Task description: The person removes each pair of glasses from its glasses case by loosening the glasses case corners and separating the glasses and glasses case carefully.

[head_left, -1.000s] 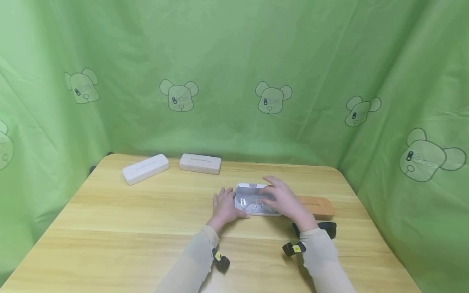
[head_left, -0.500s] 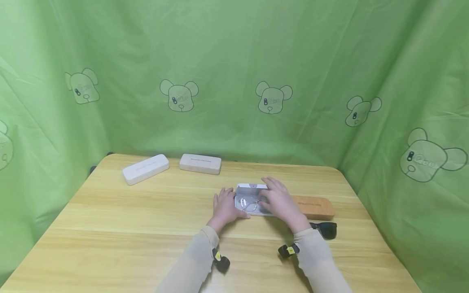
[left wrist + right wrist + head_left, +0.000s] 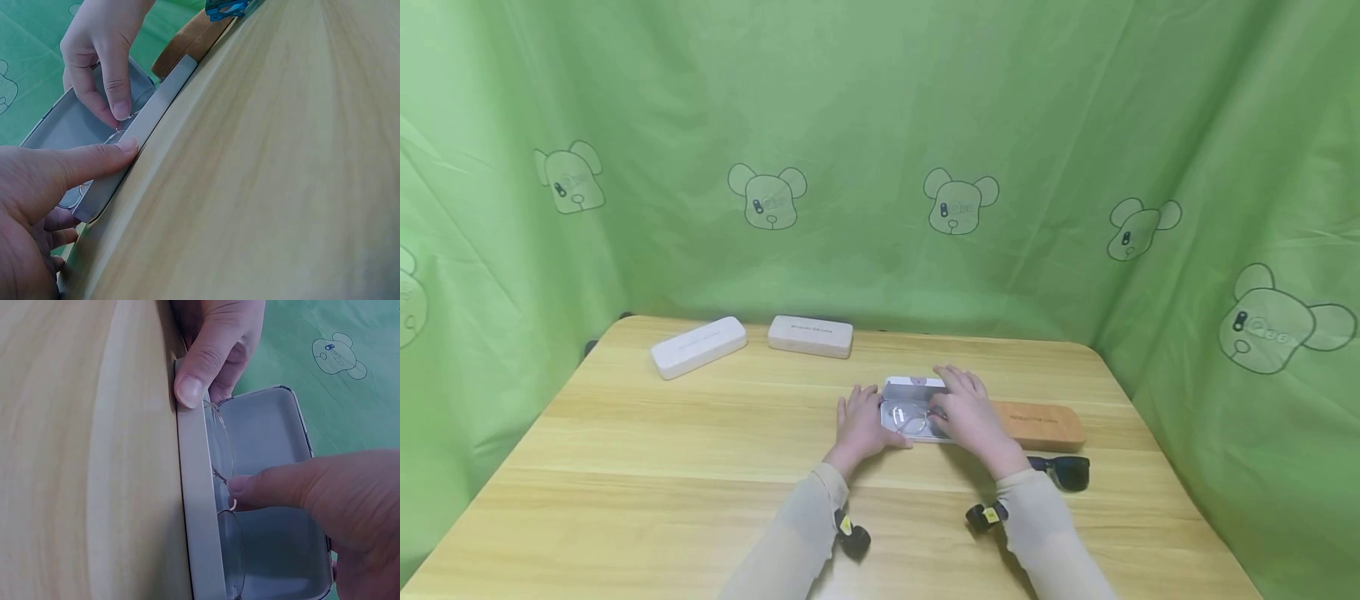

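An eyeglass case (image 3: 896,390) with a grey lining stands with its lid raised in front of me. Thin wire-framed eyeglasses (image 3: 231,550) lie inside it, lenses along the front wall. My left hand (image 3: 857,425) grips the case's left end, thumb on the front wall and fingers behind, as the left wrist view shows. With thumb and index finger, my right hand (image 3: 970,421) pinches the eyeglasses at the bridge, seen closely in the right wrist view. Part of the case and one lens are hidden behind the right hand in the head view.
An orange-brown glasses case (image 3: 1045,427) lies just right of the opened one. Black sunglasses (image 3: 1067,472) rest in front of it, partly behind my right sleeve. Two pale closed cases, one angled (image 3: 698,347) and one straighter (image 3: 810,336), lie at the back left of the wooden table (image 3: 700,467).
My right hand has moved slightly left and down into the case, its fingers closing on the eyeglasses' bridge. More of the orange-brown case shows. My left hand has stayed put.
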A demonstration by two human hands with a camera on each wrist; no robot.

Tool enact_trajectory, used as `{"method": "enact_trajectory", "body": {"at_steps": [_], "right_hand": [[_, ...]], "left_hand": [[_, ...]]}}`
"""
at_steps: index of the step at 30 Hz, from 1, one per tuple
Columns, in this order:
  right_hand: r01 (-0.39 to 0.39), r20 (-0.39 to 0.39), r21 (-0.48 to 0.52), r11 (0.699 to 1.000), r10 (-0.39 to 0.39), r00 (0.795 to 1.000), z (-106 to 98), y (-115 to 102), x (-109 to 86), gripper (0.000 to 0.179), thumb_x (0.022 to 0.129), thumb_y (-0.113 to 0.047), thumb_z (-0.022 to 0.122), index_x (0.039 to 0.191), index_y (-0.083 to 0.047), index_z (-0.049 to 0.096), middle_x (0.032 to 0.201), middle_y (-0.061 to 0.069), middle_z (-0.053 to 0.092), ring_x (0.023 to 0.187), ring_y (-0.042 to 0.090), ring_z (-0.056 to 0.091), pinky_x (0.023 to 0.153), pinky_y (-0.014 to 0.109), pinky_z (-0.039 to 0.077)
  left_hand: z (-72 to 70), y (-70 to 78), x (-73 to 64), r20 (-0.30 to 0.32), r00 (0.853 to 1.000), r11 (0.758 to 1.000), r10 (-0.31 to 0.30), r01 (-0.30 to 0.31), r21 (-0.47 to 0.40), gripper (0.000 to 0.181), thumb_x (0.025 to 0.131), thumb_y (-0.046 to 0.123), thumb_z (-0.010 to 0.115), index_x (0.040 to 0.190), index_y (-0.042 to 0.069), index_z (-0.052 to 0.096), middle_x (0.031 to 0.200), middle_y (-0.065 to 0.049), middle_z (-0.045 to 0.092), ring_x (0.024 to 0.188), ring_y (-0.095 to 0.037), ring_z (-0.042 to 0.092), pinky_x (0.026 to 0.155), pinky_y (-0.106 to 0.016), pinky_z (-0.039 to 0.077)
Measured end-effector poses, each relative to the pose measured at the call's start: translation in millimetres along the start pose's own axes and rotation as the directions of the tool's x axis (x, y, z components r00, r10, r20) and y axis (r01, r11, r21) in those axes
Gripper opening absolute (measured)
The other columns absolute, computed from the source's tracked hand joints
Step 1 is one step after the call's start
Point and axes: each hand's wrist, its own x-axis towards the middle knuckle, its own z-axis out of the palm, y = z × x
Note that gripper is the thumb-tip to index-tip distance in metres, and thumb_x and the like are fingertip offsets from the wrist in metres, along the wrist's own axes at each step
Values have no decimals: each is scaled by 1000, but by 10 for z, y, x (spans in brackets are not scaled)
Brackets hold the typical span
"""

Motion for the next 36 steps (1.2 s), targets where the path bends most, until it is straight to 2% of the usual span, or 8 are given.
{"method": "enact_trajectory", "body": {"at_steps": [17,26,36], "right_hand": [[-4,-2,11,1000,4,1000,-3,-20,-18,12,78,-21,79,86,-14,75,147,18,47,139,40,38,118,62,23],[-9,-16,18,1000,10,1000,4,-16,-1,10,78,-20,80,83,-15,72,144,18,50,137,40,42,117,62,25],[18,-48,26,999,-17,999,-2,1,11,12,75,-17,81,80,-15,71,141,19,53,134,41,45,114,63,29]], "left_hand": [[42,-28,1,0,1000,1000,-1,1,-10,103,56,49,90,140,5,48,154,-12,40,149,-36,23,122,-59,8],[18,-11,2,-2,1000,1000,-8,7,-11,101,56,48,90,139,6,49,153,-12,41,148,-36,24,122,-59,8],[-9,9,-12,-4,1000,1000,-2,2,-21,100,56,47,90,138,5,50,153,-14,41,148,-37,24,122,-60,8]]}}
